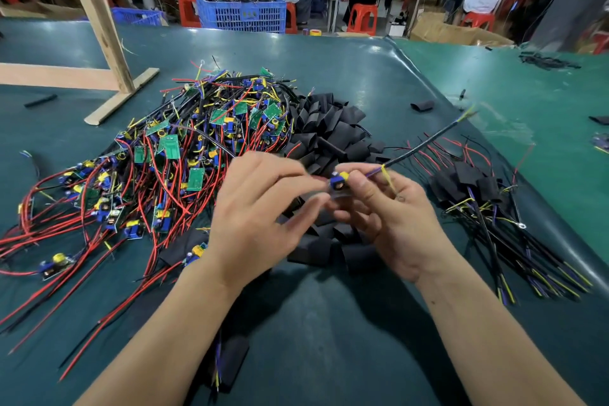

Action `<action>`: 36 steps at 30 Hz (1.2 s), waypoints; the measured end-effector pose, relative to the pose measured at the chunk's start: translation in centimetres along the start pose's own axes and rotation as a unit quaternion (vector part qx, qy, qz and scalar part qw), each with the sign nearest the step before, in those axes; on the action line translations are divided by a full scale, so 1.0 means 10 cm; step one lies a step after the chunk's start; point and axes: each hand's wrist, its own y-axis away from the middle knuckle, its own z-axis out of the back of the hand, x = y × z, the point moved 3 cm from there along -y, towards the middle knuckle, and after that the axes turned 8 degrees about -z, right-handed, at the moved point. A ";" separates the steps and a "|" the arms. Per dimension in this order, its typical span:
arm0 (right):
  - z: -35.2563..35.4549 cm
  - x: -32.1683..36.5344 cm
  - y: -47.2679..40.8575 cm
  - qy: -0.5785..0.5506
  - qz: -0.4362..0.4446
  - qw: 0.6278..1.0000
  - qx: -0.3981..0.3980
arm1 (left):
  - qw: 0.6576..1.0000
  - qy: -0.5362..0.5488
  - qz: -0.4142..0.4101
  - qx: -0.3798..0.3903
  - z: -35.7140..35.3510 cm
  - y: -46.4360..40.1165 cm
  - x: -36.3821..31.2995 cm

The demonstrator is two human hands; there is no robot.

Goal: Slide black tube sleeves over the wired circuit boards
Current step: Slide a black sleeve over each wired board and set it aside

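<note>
My right hand (392,217) pinches a small circuit board (339,180) with blue and yellow parts, held above the table centre. Its black cable (425,143) runs up and to the right. My left hand (260,211) reaches in from the left, fingertips at the board's left end; what they hold is blurred. A heap of loose black tube sleeves (333,132) lies just behind and under my hands. To the left spreads a big tangle of unsleeved wired boards (171,161) with red and black wires. Sleeved boards (474,188) lie in a pile at the right.
A wooden frame (108,53) stands at the back left on the green table mat (329,323). One sleeved piece (230,359) lies near the front edge between my forearms. Stray sleeves (422,105) dot the right. Blue crates (240,11) and seated people fill the background.
</note>
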 end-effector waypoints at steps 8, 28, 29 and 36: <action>0.25 0.16 -0.03 -0.059 0.045 0.994 -0.086 | 0.966 0.118 0.075 0.216 -0.11 0.17 0.09; 0.41 0.29 -0.02 -0.119 0.082 0.988 -0.050 | 0.945 0.198 0.255 0.057 0.09 0.13 0.29; 0.42 0.31 0.00 -0.118 0.092 0.988 -0.044 | 0.941 0.202 0.272 0.025 0.12 0.13 0.31; 0.40 0.31 0.00 -0.109 0.088 0.990 -0.020 | 0.926 0.244 0.281 -0.062 0.18 0.12 0.31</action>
